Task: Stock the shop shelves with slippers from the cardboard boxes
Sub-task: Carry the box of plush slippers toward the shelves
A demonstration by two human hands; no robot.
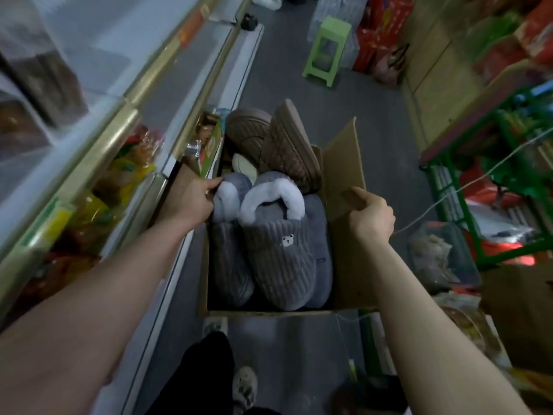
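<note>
Narrow aisle floor point(299, 94) carries the cardboard box point(344, 265) of grey slippers point(278, 253) (brown pair behind): left hand point(191, 202) pinches one fleece collar, right hand point(371, 214) clamps the flap, so lift straight up while bracing.

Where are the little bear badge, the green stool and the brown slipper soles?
bear badge point(288, 241), head view, on the white bear face.
green stool point(334, 25), head view, on its seat top.
brown slipper soles point(288, 145), head view, on the ribbed underside of the right one.
</note>
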